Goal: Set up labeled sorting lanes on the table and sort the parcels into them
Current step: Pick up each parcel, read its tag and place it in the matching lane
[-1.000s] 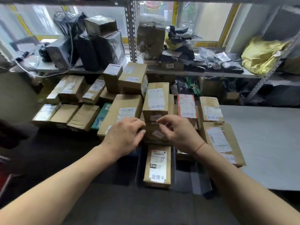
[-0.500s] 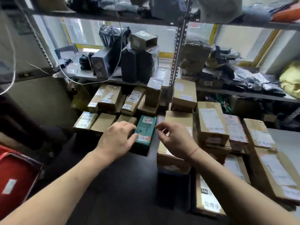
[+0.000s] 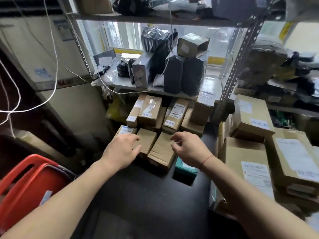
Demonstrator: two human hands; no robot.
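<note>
Several cardboard parcels with white handwritten labels lie in rows on the dark table [image 3: 131, 195]. My left hand [image 3: 120, 152] hovers over a small plain brown box [image 3: 146, 141], fingers loosely spread, thumb near its front edge; I cannot tell if it touches. My right hand [image 3: 189, 149] hangs just right of a second plain brown box [image 3: 162, 152], fingers loosely curled, holding nothing. A teal box [image 3: 185, 167] sits partly hidden under my right wrist. Labelled parcels [image 3: 150, 111] are stacked behind these two boxes.
Larger labelled boxes [image 3: 248, 163] are stacked at the right. A metal shelf rack [image 3: 236, 62] above holds black-wrapped packages [image 3: 183, 75] and a taped box. An orange plastic crate [image 3: 29, 185] stands at the lower left. White cords [image 3: 55, 66] hang at the left.
The view has swung left and up. Both hands have moved left from the central stack, past the teal box, to the two plain brown boxes at the left lane.
</note>
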